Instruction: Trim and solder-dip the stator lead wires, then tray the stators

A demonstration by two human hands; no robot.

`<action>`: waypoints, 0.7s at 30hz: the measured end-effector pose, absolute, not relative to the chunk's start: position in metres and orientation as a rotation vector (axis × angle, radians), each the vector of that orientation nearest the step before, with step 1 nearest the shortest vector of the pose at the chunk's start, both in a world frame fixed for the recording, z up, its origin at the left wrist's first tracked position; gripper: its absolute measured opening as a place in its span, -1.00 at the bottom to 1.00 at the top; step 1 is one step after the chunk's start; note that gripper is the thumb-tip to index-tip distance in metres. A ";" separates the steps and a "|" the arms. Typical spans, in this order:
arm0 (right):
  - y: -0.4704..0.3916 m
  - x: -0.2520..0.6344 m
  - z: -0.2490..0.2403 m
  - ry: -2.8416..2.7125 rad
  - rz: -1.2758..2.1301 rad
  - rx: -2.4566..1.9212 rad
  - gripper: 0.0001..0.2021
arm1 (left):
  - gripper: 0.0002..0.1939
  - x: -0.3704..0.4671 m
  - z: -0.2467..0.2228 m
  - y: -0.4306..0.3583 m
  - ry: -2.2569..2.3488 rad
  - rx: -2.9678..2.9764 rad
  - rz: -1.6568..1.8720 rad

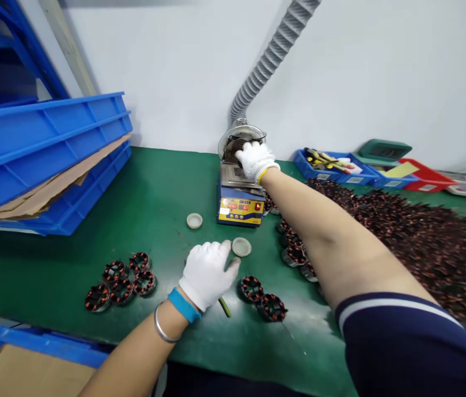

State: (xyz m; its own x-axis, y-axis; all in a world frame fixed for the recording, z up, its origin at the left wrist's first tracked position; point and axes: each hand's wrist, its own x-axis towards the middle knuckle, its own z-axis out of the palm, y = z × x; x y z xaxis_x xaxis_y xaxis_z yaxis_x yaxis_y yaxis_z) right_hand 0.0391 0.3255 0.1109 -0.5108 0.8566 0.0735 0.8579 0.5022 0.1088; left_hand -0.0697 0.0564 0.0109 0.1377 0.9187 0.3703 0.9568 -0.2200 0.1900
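Note:
My left hand [208, 273], in a white glove, is low over the bench. Its thumb and forefinger are apart at the left rim of a small round dish [242, 247]. A green handle [225, 307] sticks out from beneath the palm; whether it is held or just lies there is hidden. My right hand [254, 160], also gloved, reaches to the heated box [240, 207] with a lit display, below a round metal hood [242, 132]. Its fingers are curled down, and what they hold is hidden. Two copper-wound motor stators [272, 307] lie right of my left hand.
Several stators [121, 291] stand at left, and a large heap [406, 242] covers the right side. A second dish [194, 220] sits near the box. Blue trays [47, 143] are stacked at far left; tool bins [332, 166] line the back. A ribbed duct [274, 58] rises from the hood.

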 end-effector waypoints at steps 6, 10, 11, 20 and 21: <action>0.337 0.047 0.112 -2.547 -0.292 -1.672 -0.58 | -0.72 -0.063 0.014 0.054 -1.956 -2.378 -0.530; 0.342 0.059 0.131 -2.421 -0.191 -1.786 -0.46 | -0.72 -0.059 0.014 0.052 -1.952 -2.433 -0.483; 0.342 0.060 0.133 -2.383 -0.137 -1.816 -0.43 | -0.72 -0.059 0.014 0.052 -1.953 -2.447 -0.471; 0.331 0.054 0.112 -2.212 0.152 -1.798 -0.49 | -0.75 -0.062 0.017 0.053 -1.998 -2.476 -0.447; 0.330 0.056 0.114 -2.179 0.162 -1.796 -0.49 | -0.75 -0.062 0.017 0.053 -2.000 -2.478 -0.447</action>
State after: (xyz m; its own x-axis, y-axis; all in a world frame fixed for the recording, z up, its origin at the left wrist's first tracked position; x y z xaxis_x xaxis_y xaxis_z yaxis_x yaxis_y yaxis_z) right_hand 0.0558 0.3300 0.1141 -0.1650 0.9722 0.1662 0.9369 0.2071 -0.2817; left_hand -0.0620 0.0531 0.0174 0.1884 0.9676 0.1680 0.9470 -0.2243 0.2299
